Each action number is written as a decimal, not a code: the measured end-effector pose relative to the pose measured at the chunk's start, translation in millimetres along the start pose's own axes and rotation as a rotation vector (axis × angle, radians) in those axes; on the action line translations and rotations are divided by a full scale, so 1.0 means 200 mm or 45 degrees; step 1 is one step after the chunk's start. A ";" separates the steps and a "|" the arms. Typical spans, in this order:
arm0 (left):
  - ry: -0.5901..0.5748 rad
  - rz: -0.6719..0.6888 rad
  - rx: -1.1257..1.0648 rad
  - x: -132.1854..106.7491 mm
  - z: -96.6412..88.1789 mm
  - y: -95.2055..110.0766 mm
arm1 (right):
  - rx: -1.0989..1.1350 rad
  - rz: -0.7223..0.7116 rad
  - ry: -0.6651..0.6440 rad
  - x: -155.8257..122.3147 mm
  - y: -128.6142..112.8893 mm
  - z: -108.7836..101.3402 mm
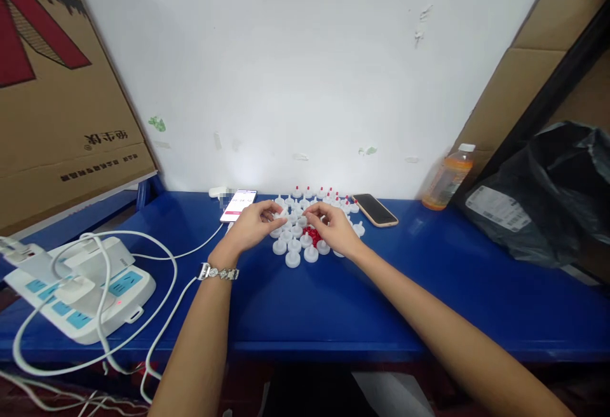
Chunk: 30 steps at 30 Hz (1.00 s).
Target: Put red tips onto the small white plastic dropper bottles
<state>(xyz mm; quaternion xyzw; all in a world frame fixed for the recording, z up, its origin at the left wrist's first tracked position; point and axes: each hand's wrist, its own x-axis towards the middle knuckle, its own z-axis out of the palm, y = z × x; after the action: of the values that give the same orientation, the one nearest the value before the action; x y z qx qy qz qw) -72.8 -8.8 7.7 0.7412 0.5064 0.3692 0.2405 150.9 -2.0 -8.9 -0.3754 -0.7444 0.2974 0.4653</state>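
Observation:
Several small white plastic caps (293, 258) stand clustered on the blue table (333, 302), some at the back topped with red tips (307, 189). A little heap of red tips (312, 235) lies among them. My left hand (252, 225), a bracelet on its wrist, hovers over the left of the cluster with fingers pinched on a white cap. My right hand (333, 227) rests over the right of the cluster, fingers curled and pinched on something small that I cannot make out. The fingertips of both hands nearly meet.
A lit phone (238, 205) on a white cable lies left of the caps, a dark phone (375, 209) right of them. An orange drink bottle (447, 178), a black bag (548, 198), white power strips (81, 287) and leaning cardboard (57, 99) surround the spot.

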 end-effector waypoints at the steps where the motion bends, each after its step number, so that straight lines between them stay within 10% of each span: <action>1: -0.038 -0.049 -0.021 -0.01 -0.02 -0.02 | -0.009 0.003 0.002 0.00 0.00 0.00; 10: -0.246 -0.312 -0.133 -0.08 -0.07 -0.06 | -0.036 -0.026 -0.072 0.01 0.00 0.03; 24: -0.217 -0.184 -0.077 -0.04 0.04 -0.09 | -0.139 -0.029 -0.097 0.02 0.01 -0.01; 30: -0.058 -0.126 0.037 -0.01 0.01 -0.01 | -0.496 0.066 -0.042 0.26 0.09 -0.06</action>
<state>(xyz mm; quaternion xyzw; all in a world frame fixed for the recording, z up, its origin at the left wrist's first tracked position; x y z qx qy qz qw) -71.9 -9.6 4.0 0.7269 0.5422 0.3324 0.2590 152.5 52.9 5.9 -0.4723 -0.7856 0.1658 0.3638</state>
